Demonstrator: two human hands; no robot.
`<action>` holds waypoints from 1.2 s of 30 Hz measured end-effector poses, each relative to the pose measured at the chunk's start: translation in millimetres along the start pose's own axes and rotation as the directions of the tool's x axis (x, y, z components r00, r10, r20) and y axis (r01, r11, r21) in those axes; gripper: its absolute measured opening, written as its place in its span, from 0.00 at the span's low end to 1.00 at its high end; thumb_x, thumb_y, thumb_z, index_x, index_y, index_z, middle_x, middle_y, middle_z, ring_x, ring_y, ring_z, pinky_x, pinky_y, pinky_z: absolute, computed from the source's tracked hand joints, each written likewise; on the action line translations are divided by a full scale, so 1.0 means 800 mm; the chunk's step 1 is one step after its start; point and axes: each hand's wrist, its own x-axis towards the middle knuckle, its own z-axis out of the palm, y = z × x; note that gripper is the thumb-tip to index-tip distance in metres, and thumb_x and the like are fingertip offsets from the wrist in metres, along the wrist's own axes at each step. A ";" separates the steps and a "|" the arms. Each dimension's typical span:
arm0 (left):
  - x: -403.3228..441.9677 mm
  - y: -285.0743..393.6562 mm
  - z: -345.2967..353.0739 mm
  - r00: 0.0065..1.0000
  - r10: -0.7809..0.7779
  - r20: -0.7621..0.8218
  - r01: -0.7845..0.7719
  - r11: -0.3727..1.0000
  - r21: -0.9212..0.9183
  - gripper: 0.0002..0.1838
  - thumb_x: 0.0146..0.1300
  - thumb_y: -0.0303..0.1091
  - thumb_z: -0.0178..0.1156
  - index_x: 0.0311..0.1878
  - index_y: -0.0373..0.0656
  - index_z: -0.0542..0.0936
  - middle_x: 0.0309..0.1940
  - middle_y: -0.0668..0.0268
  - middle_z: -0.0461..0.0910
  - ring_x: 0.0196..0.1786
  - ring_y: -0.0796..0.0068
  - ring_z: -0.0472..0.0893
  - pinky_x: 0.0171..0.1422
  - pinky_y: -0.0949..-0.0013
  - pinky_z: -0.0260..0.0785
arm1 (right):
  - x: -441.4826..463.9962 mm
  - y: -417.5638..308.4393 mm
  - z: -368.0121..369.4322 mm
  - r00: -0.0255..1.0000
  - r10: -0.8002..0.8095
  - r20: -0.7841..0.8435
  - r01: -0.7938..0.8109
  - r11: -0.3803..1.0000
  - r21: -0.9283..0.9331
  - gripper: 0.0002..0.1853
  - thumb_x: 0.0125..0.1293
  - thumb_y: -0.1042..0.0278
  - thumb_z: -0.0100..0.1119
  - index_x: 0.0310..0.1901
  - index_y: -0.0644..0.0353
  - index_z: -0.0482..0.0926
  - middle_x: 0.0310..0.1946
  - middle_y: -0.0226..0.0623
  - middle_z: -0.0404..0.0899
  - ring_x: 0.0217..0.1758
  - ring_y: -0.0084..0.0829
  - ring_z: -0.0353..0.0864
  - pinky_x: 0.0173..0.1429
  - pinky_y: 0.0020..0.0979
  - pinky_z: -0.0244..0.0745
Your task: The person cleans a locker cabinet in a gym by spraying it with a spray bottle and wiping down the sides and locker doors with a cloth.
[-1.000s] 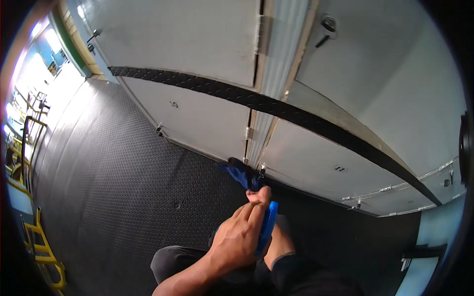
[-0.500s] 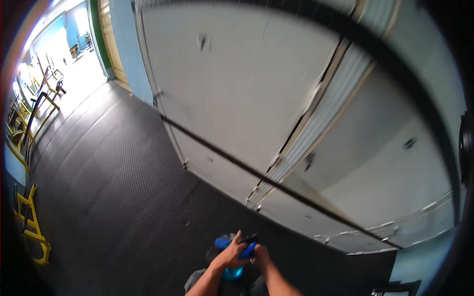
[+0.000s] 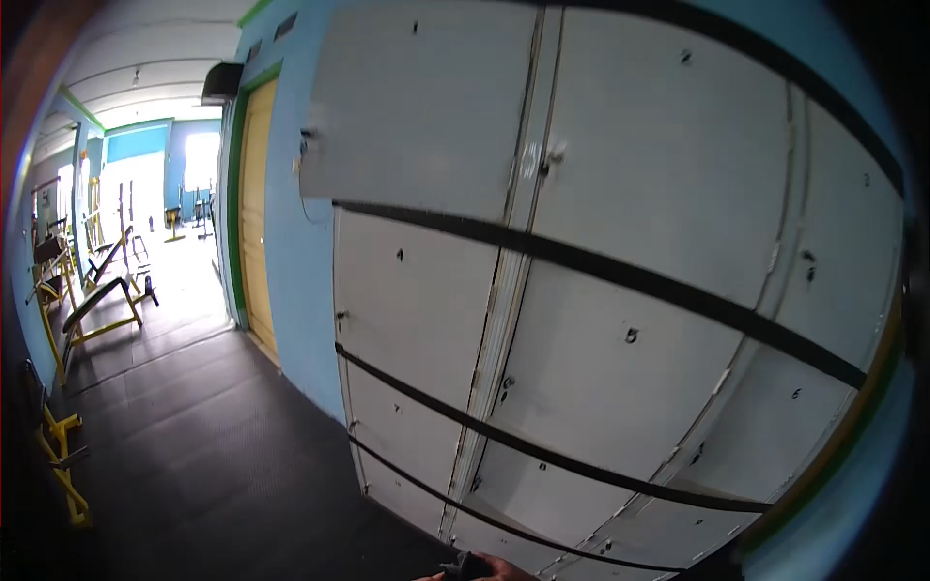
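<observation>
Both hands are at the bottom edge of the view, mostly cut off. My right hand [image 3: 506, 569] has its fingers curled against a dark, crumpled, cloth-like thing [image 3: 466, 565]. Just a sliver of my left hand [image 3: 429, 578] shows, to the left of that dark thing. Its fingers are hidden. Beyond the hands stands a bank of grey lockers [image 3: 407, 320] with numbered doors, keyholes and dark bands between the rows. The upper left door [image 3: 417, 107], number 1, stands slightly out from the bank.
Black ribbed matting [image 3: 232, 455] covers the floor to the left. A yellow metal frame [image 3: 63, 455] and a bench [image 3: 102, 310] stand along the left side. A tan door [image 3: 257, 213] with green trim is set in the blue wall [image 3: 300, 320]. A bright gym room lies beyond.
My view has tilted up from the floor to the lockers. The hands have dropped to the bottom edge, and the blue object and blue-tinted container seen between them earlier are out of sight.
</observation>
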 end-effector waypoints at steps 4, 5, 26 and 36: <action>0.002 0.067 -0.023 0.960 0.262 -0.095 -0.237 0.947 0.214 0.30 0.49 0.41 0.74 0.55 0.38 0.78 0.54 0.55 0.75 0.53 0.60 0.77 0.57 0.57 0.68 | -0.001 -0.047 -0.008 0.958 -0.281 0.055 0.272 0.837 -0.475 0.31 0.49 0.63 0.70 0.55 0.65 0.72 0.46 0.40 0.78 0.48 0.32 0.78 0.55 0.34 0.73; 0.007 0.069 -0.038 0.931 0.365 -0.017 -0.358 0.920 0.159 0.32 0.49 0.41 0.74 0.57 0.39 0.77 0.55 0.54 0.75 0.54 0.58 0.77 0.58 0.56 0.68 | 0.006 -0.058 -0.015 0.955 -0.297 -0.003 0.238 0.770 -0.593 0.25 0.48 0.64 0.65 0.48 0.67 0.77 0.44 0.43 0.79 0.43 0.36 0.79 0.52 0.35 0.73; 0.030 0.531 -0.345 0.554 0.822 0.131 -0.481 0.187 0.856 0.29 0.41 0.39 0.70 0.50 0.39 0.78 0.49 0.51 0.77 0.50 0.54 0.78 0.55 0.59 0.71 | 0.272 -0.414 0.151 0.073 -0.991 -0.115 0.621 0.135 -0.772 0.10 0.66 0.70 0.51 0.44 0.62 0.79 0.40 0.39 0.80 0.41 0.27 0.82 0.35 0.28 0.80; 0.094 0.688 -0.513 0.618 0.768 -0.168 -0.419 0.502 0.756 0.23 0.42 0.35 0.70 0.46 0.45 0.82 0.40 0.63 0.82 0.47 0.68 0.80 0.54 0.66 0.71 | 0.429 -0.635 0.158 -0.170 -0.985 0.034 0.214 -0.070 -0.974 0.21 0.58 0.71 0.57 0.54 0.65 0.75 0.43 0.47 0.80 0.49 0.45 0.81 0.59 0.39 0.72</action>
